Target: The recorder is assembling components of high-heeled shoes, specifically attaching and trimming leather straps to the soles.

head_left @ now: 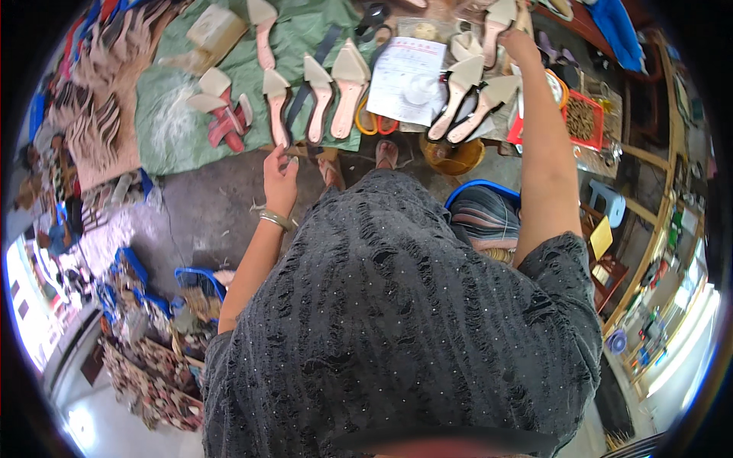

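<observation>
My left hand [281,182], with a bangle at the wrist, hovers at the near table edge. Its fingers are loosely bent, with nothing visible in them. Just beyond its fingertips lies the heel end of a pointed shoe sole [278,107], pink at the heel and cream at the toe; contact is hard to tell. Stretched to the far right, my right hand [521,47] has its fingers closed at the edge of another pointed shoe sole [491,49]. Between the hands lie more shoe soles [350,80], some with black straps [477,107], and a printed paper sheet [405,80].
Red strap pieces [227,128] lie on the green sheet [172,149]. Scissors with orange handles [366,118] sit at the table edge. A red tray of small brown pieces [602,126] is to the right. Below stand a yellow bucket [454,159] and a blue basket [477,183].
</observation>
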The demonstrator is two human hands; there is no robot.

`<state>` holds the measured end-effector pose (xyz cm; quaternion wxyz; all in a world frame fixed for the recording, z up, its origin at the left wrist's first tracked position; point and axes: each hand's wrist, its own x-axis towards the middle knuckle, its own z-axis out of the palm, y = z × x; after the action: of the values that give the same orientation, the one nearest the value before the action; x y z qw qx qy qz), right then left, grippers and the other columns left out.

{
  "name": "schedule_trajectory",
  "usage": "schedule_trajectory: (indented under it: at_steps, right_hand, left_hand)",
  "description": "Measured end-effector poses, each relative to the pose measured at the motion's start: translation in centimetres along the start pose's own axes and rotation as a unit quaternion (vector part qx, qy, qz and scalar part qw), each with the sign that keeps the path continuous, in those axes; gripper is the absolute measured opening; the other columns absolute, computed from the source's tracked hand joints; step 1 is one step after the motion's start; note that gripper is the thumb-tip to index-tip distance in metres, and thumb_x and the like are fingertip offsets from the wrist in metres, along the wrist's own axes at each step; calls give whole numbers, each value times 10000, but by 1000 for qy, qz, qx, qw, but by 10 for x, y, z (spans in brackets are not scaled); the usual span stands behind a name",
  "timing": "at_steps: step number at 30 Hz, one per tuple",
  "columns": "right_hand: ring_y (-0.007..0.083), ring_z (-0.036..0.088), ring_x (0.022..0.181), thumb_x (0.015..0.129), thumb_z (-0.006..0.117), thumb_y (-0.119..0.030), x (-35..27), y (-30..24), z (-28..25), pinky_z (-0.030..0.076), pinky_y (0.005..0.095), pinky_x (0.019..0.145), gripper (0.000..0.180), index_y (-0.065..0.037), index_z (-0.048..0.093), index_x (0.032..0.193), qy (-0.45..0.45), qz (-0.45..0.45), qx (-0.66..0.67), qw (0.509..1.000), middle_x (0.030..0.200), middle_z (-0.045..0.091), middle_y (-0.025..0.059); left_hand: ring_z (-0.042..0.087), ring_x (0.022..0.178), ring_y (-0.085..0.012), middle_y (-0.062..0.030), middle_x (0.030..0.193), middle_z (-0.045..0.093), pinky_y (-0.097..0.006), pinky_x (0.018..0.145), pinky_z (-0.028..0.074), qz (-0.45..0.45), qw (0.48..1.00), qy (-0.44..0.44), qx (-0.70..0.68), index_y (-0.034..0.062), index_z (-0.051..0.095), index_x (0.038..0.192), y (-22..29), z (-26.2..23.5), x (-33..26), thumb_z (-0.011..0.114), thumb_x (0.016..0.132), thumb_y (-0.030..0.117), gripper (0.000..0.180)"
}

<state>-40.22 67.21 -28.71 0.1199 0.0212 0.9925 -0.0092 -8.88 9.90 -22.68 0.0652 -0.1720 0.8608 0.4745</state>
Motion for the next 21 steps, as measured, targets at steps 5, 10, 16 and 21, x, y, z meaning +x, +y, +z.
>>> schedule_trajectory:
  at_steps: [5,10,16,21]
  right_hand:
    - [221,646,624,855,511,-327,41,-56,15,505,378,640,361,-36,683,730,-188,-87,-113,972,608,640,90]
    - [166,586,539,800,638,-217,41,-14,27,459,322,507,184,-47,669,739,-145,-97,-38,984,634,632,50]
    - [147,600,651,728,719,-143,-11,-7,-33,474,270,578,203,-34,659,889,2,120,503,856,710,631,52]
    - [148,635,735,759,717,-178,-96,-52,-96,500,294,688,214,-44,641,908,393,8,389,833,818,672,68]
  left_hand:
    - [561,1046,-172,-94,1223,537,-279,892,445,-87,993,69,-46,19,482,1262,14,-20,-38,579,875,114,410]
    - [577,972,-149,-87,1143,566,-269,864,453,-94,990,40,-100,7,497,1231,19,-24,-38,572,876,82,371]
    - [589,988,-143,-73,1151,581,-256,817,467,-45,974,44,-218,16,512,1222,63,-31,-22,491,926,66,301]
    - [588,1009,-163,-97,1161,583,-286,853,459,55,964,1,-262,-4,488,1222,127,-30,6,489,942,148,319]
